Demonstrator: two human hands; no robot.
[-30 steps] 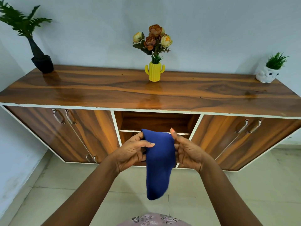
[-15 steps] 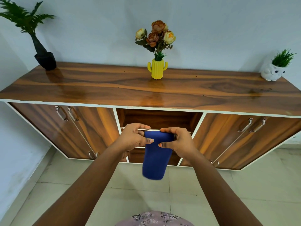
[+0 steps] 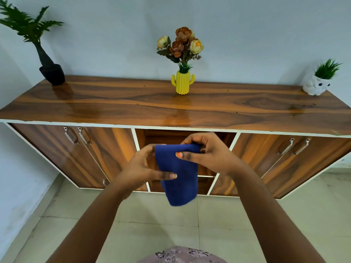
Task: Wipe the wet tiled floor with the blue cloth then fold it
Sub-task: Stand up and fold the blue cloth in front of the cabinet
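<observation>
The blue cloth [image 3: 179, 179] hangs folded into a narrow strip in mid-air, in front of the sideboard's open middle compartment. My right hand [image 3: 207, 153] pinches its top edge, thumb on the front and fingers behind. My left hand [image 3: 141, 169] holds the cloth's left side lower down, with the thumb pressed across the front. The cloth's rounded lower end dangles free above the pale tiled floor [image 3: 152, 230].
A wooden sideboard [image 3: 171, 109] stands against the wall right ahead, with closed doors left and right. On top are a black potted plant [image 3: 51, 73], a yellow cactus vase of flowers [image 3: 182, 84] and a white owl planter [image 3: 315, 86]. A wall runs along the left.
Both hands held the cloth's top edge side by side half a second ago. Now my left hand has slid down the cloth's left side, and the cloth hangs tilted to the right.
</observation>
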